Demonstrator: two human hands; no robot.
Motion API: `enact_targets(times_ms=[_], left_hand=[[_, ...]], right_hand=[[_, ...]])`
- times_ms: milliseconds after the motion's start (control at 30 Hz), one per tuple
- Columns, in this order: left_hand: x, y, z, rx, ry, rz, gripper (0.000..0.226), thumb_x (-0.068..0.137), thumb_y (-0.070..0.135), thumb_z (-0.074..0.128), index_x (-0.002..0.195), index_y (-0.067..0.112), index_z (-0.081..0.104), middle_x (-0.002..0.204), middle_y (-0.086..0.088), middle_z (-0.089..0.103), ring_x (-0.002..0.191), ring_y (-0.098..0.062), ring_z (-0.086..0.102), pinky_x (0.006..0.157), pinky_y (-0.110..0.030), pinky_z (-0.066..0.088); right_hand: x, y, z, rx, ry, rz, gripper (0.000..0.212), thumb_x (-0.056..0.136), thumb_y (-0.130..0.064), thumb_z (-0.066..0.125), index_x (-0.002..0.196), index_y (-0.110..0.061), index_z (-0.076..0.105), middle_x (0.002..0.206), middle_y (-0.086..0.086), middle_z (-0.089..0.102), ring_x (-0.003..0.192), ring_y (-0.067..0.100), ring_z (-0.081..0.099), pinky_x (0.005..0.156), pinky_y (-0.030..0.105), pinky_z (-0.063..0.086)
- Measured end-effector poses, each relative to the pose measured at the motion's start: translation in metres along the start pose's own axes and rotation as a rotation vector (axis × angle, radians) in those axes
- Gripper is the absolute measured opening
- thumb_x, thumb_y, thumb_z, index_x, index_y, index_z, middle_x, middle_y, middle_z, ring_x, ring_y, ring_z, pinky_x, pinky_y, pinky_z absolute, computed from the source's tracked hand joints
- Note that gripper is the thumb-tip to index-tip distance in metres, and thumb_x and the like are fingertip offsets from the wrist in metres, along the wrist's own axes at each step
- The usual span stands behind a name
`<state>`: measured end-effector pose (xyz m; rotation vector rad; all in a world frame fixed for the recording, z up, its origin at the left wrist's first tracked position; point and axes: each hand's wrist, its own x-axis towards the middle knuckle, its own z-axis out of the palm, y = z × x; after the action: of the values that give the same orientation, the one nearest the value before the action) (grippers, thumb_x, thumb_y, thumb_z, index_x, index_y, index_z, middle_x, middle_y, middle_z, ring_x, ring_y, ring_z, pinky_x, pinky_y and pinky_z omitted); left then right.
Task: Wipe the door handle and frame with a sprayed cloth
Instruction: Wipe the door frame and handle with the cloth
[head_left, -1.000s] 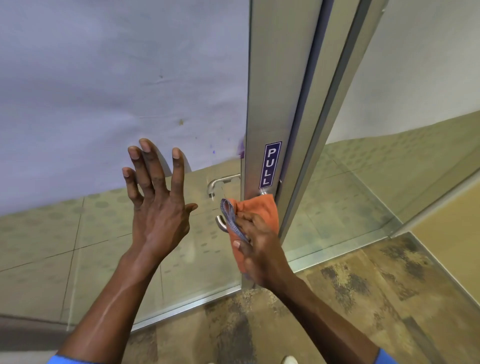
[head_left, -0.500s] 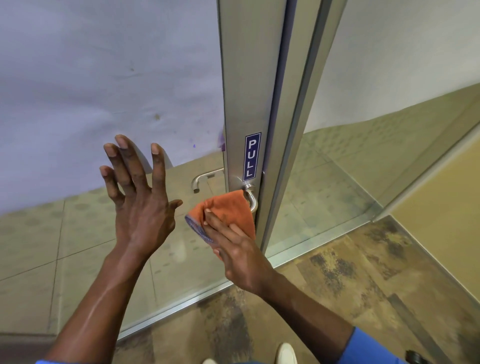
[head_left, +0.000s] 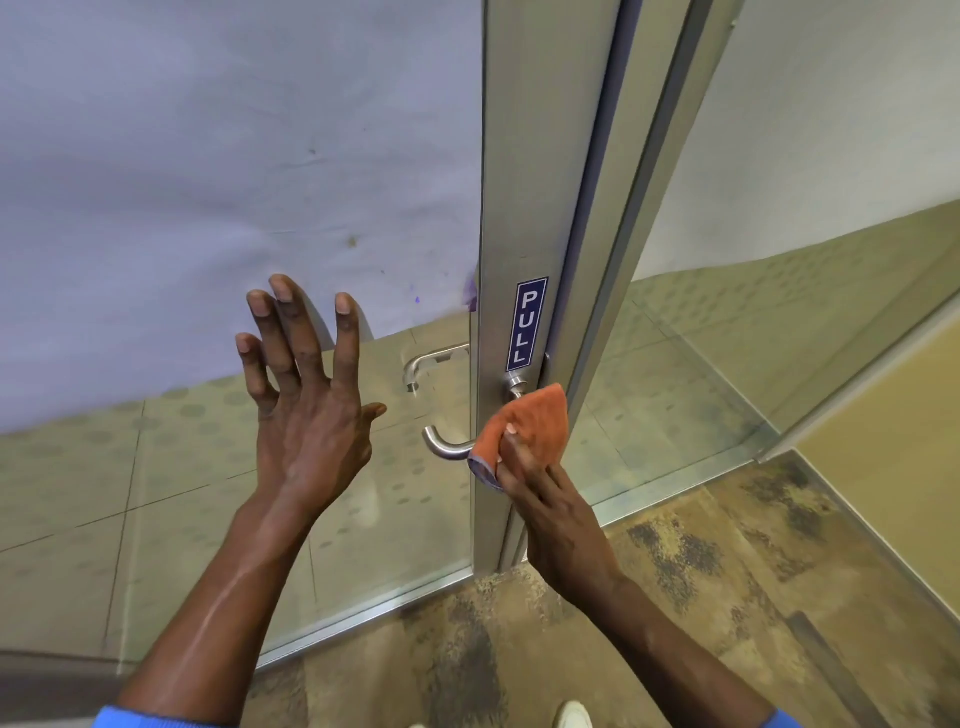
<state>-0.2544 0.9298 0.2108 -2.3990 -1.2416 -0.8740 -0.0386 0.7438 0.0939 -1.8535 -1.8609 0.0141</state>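
Observation:
A brushed metal door frame (head_left: 524, 182) runs upright through the middle, with a blue PULL label (head_left: 525, 325) on it. Below the label a curved metal handle (head_left: 441, 446) sticks out to the left. My right hand (head_left: 545, 499) is closed on an orange cloth (head_left: 530, 426) with a grey-blue edge, pressing it against the handle's inner part and the frame. The cloth hides where the handle joins the frame. My left hand (head_left: 306, 395) is flat and open on the glass pane left of the frame, fingers spread.
The glass door pane (head_left: 208, 493) shows a second handle (head_left: 431, 361) on its far side and a tiled floor beyond. Another glass panel (head_left: 779, 338) stands to the right. Mottled brown carpet (head_left: 675, 597) lies under me, with my shoe tip (head_left: 574, 714) at the bottom.
My right hand has moved the cloth to the right along the handle, uncovering its curved left end. The left hand stays spread on the glass.

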Motion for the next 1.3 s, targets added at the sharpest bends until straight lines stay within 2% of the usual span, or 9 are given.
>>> enact_targets(times_ms=[133, 267, 400, 500, 800, 900, 1033, 1167, 1300], left_hand=[[-0.001, -0.001, 0.001, 0.007, 0.001, 0.003, 0.158, 0.078, 0.033, 0.102, 0.178, 0.013, -0.02, 0.17, -0.019, -0.053, 0.159, -0.04, -0.051, 0.133, -0.053, -0.031], [-0.001, 0.0, -0.001, 0.012, -0.005, 0.003, 0.159, 0.079, 0.034, 0.102, 0.178, 0.015, -0.021, 0.17, -0.019, -0.054, 0.159, -0.04, -0.051, 0.133, -0.052, -0.031], [-0.002, 0.001, -0.003, 0.023, -0.02, 0.0, 0.158, 0.081, 0.035, 0.101, 0.177, 0.016, -0.024, 0.169, -0.019, -0.055, 0.159, -0.039, -0.053, 0.133, -0.052, -0.032], [-0.002, 0.002, -0.004, 0.022, -0.034, -0.001, 0.158, 0.083, 0.036, 0.1, 0.176, 0.017, -0.026, 0.168, -0.018, -0.057, 0.158, -0.039, -0.054, 0.132, -0.052, -0.032], [-0.002, 0.001, 0.0, 0.015, -0.02, -0.002, 0.157, 0.081, 0.032, 0.101, 0.177, 0.014, -0.021, 0.169, -0.019, -0.054, 0.158, -0.041, -0.052, 0.133, -0.053, -0.031], [-0.002, -0.001, 0.002, 0.023, -0.01, 0.003, 0.157, 0.079, 0.033, 0.102, 0.178, 0.012, -0.018, 0.171, -0.02, -0.052, 0.159, -0.042, -0.051, 0.133, -0.054, -0.03], [-0.002, -0.002, 0.004, 0.023, 0.0, 0.004, 0.157, 0.078, 0.033, 0.102, 0.179, 0.012, -0.017, 0.172, -0.021, -0.05, 0.16, -0.042, -0.049, 0.133, -0.054, -0.03], [-0.002, -0.002, 0.004, 0.028, 0.005, 0.008, 0.159, 0.077, 0.032, 0.103, 0.179, 0.013, -0.017, 0.172, -0.021, -0.05, 0.16, -0.042, -0.049, 0.133, -0.053, -0.03], [-0.003, 0.0, 0.001, 0.039, -0.001, 0.006, 0.158, 0.079, 0.032, 0.102, 0.178, 0.014, -0.019, 0.171, -0.021, -0.051, 0.16, -0.041, -0.05, 0.133, -0.053, -0.031]], right_hand=[[0.009, -0.01, 0.003, 0.167, 0.149, 0.145, 0.098, 0.094, 0.006, 0.074, 0.166, -0.03, 0.019, 0.178, 0.0, 0.02, 0.149, 0.039, 0.05, 0.109, 0.053, 0.054], [0.03, -0.014, 0.0, 0.304, 0.172, 0.328, 0.107, 0.102, -0.007, 0.068, 0.159, -0.063, -0.003, 0.174, 0.007, 0.033, 0.147, 0.037, 0.054, 0.114, 0.045, 0.049], [0.043, -0.02, 0.002, 0.362, 0.146, 0.427, 0.082, 0.103, -0.012, 0.064, 0.164, -0.032, 0.013, 0.178, 0.003, 0.017, 0.158, 0.036, 0.037, 0.123, 0.057, 0.043], [0.047, -0.026, 0.002, 0.446, 0.173, 0.517, 0.078, 0.102, -0.009, 0.068, 0.167, -0.015, 0.025, 0.174, 0.006, 0.032, 0.154, 0.033, 0.045, 0.122, 0.055, 0.045], [0.062, -0.036, -0.015, 0.518, 0.17, 0.643, 0.07, 0.101, -0.017, 0.072, 0.163, -0.019, 0.039, 0.134, 0.013, 0.058, 0.117, 0.028, 0.065, 0.106, 0.044, 0.059], [0.064, -0.046, -0.008, 0.571, 0.262, 0.693, 0.053, 0.108, -0.038, 0.059, 0.157, -0.02, 0.047, 0.124, 0.008, 0.059, 0.108, 0.018, 0.06, 0.101, 0.04, 0.058], [0.062, -0.055, 0.002, 0.75, 0.354, 0.775, 0.065, 0.101, -0.062, 0.037, 0.15, -0.023, 0.053, 0.119, 0.003, 0.065, 0.106, 0.014, 0.064, 0.091, 0.031, 0.057], [0.07, -0.049, -0.003, 0.988, 0.488, 0.858, 0.041, 0.11, -0.053, 0.047, 0.12, -0.025, 0.076, 0.092, -0.004, 0.075, 0.092, 0.021, 0.075, 0.08, 0.046, 0.065], [0.088, -0.04, -0.008, 1.092, 0.608, 0.93, 0.019, 0.1, -0.029, 0.075, 0.118, -0.032, 0.077, 0.104, -0.021, 0.08, 0.105, 0.013, 0.078, 0.086, 0.028, 0.063]])
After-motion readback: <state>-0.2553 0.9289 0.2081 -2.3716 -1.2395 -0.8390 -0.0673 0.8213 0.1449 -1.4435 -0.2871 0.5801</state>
